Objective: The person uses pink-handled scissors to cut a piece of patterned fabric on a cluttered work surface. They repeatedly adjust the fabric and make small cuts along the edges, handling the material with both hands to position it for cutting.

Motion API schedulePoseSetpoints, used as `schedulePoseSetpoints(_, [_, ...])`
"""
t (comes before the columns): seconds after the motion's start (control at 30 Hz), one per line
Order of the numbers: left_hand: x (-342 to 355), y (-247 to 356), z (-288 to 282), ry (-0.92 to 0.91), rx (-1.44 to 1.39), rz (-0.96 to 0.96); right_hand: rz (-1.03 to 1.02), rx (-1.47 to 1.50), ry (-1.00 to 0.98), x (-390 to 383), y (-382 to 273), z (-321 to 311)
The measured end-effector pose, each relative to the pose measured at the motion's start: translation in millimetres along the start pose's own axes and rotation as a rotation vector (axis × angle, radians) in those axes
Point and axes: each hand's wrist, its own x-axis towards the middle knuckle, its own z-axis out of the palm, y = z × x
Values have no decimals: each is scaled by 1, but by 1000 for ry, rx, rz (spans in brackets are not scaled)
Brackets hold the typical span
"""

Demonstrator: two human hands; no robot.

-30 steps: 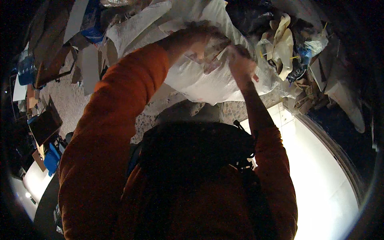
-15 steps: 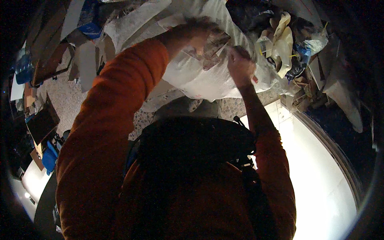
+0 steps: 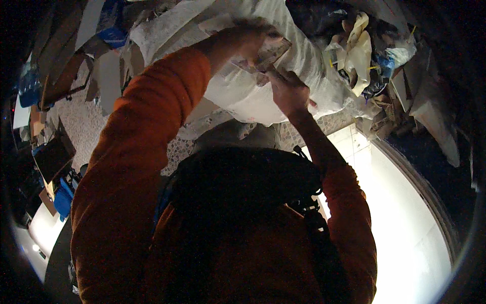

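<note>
Over the white woven sack (image 3: pixel 263 96): both hands up at its top.
Left hand (image 3: pixel 248 40): gripping a flat printed card (image 3: pixel 271 53).
Right hand (image 3: pixel 288 91): closed, pinching the card's lower edge.
Risk: opposed pulls may tear it, or it slips into the scrap pile (image 3: pixel 362 55).

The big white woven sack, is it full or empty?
Full: the big white woven sack bulges round and taut under the left hand and right hand. Contents hidden.

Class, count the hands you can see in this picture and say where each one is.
2. The left hand is at top centre, gripping a flat brownish piece on the white sack. The right hand is just below it, against the same sack. None seems hidden.
</note>
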Motion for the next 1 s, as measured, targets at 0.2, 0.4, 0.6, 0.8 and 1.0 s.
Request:
schedulePoseSetpoints(0.2, [-6, 7, -13, -17, -29, 22, 306, 194, 128, 22, 40, -10])
schedulePoseSetpoints(0.4, [1, 19, -23, -152, 102, -44, 331, -12, -19, 30, 56, 2])
schedulePoseSetpoints(0.6, [0, 7, -7, -26, 70, 45, 217, -105, -73, 21, 45, -2])
schedulePoseSetpoints(0.8, [3, -1, 9, 47, 92, 42, 111, -69, -89, 19, 40, 0])
schedulePoseSetpoints(1.0, [2, 7, -18, -51, 114, 80, 235, -102, -174, 8, 41, 7])
